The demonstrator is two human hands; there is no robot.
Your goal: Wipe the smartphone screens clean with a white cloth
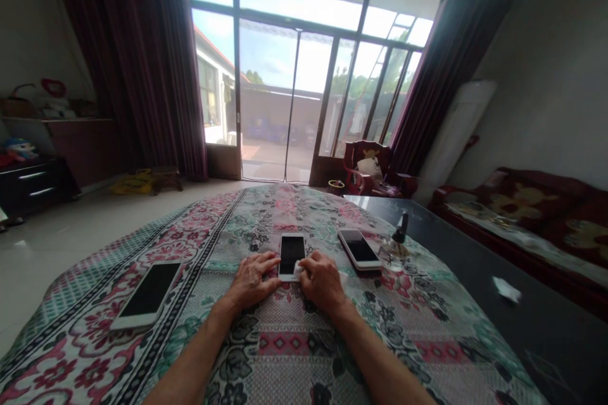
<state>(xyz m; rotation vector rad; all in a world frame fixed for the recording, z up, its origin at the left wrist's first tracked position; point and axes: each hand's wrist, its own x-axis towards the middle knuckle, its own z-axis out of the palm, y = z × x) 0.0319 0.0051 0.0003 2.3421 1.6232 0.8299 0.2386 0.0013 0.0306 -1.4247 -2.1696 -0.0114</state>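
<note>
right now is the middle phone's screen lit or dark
Dark: the middle phone shows black glass, nothing lit; whether it's powered on, I cannot tell.

The flower-patterned, cloth-covered counter (289, 376) carries a left phone (151, 291), a middle phone (291, 252), a right phone (360, 247) and a clear, black-topped bottle (395, 252).

Looks smooth and glossy on the middle phone (289, 253), matt on the white wad (297, 271), woven on the tablecloth (304, 319).

Strong daylight comes through the tall windows (313, 63), the purple curtains (133, 63) are dim, and the outer edges look stretched
</note>
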